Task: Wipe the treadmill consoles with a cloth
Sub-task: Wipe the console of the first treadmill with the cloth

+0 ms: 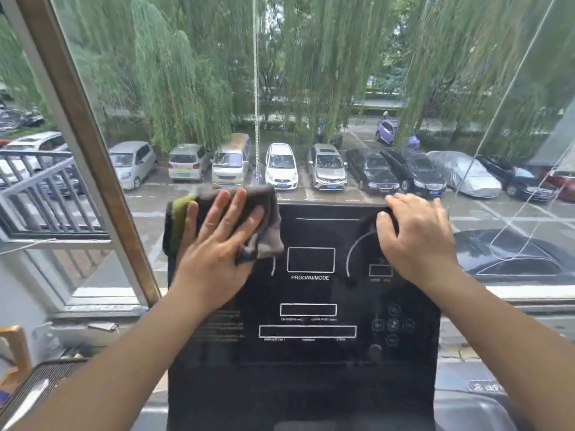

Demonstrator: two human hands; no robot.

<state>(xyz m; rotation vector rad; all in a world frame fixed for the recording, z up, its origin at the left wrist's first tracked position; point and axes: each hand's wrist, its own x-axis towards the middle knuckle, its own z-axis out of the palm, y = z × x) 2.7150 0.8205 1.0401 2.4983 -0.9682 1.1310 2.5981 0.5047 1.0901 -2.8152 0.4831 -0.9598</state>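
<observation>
I work from 1 view only, the head camera, worn high and tilted forward and down. It sits close over the treadmill console, which fills the lower middle of the frame. The left hand and right hand land at mid-height, with both forearms entering from the bottom corners. The wide lens slants the window frame at left. Farther off, through the glass, it faces parked cars and trees.

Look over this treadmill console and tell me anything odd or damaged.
No cracks or spills show on the console. One oddity: the label under the middle display box reads PROGAM/MODE, a misspelling. The left hand presses the cloth flat at the top left corner.
</observation>
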